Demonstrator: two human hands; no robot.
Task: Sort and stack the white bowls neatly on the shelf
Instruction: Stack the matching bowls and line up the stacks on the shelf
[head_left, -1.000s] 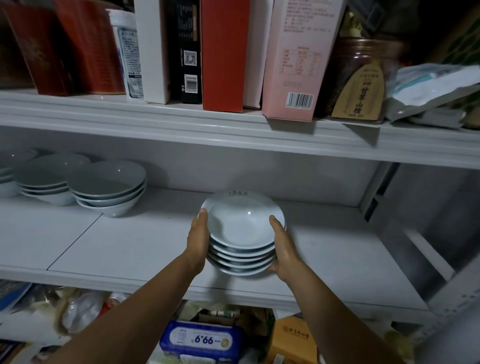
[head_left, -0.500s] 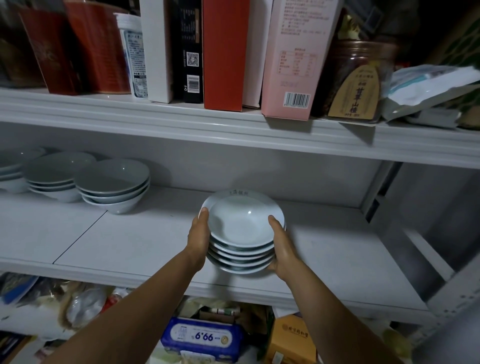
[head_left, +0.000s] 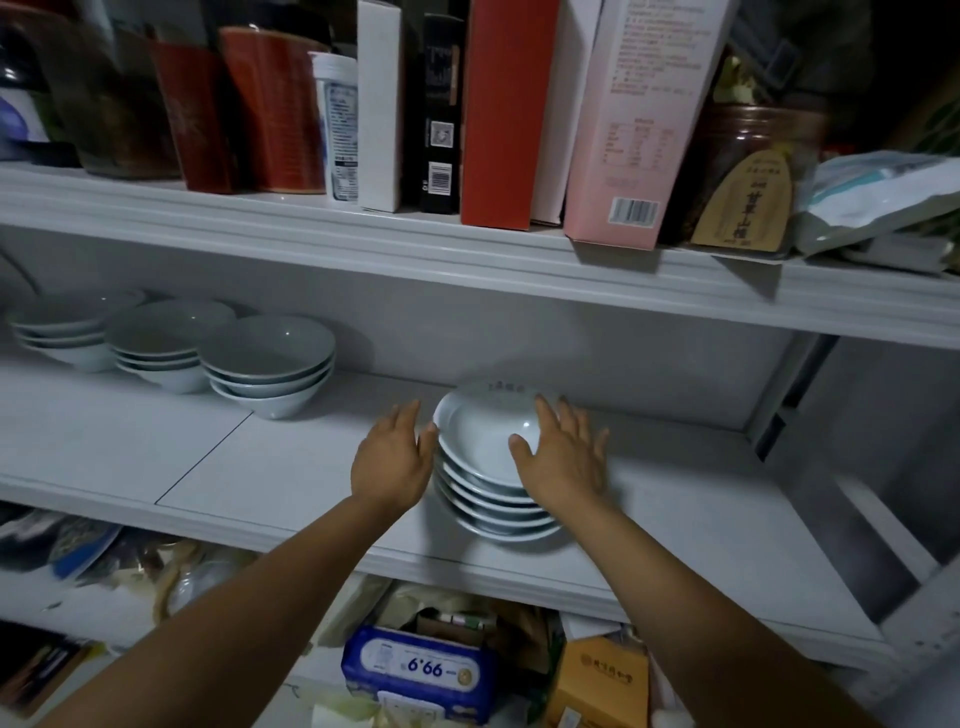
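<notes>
— where does the stack of white bowls (head_left: 483, 441) sit?
— on the middle shelf (head_left: 291, 467), right of centre, between the person's two hands.
— and the left hand (head_left: 389, 462)?
— fingers straight and spread, just beside the stack's left rim; whether it touches cannot be told.
— the right hand (head_left: 566, 460)?
— spread too, gripping nothing, over the stack's right side, thumb above the top bowl.
— other bowls?
— three more stacks (head_left: 267, 358) stand well apart, further left.

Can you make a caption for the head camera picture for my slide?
Left hand and right hand, both open, flank a stack of white bowls on the shelf.
</notes>
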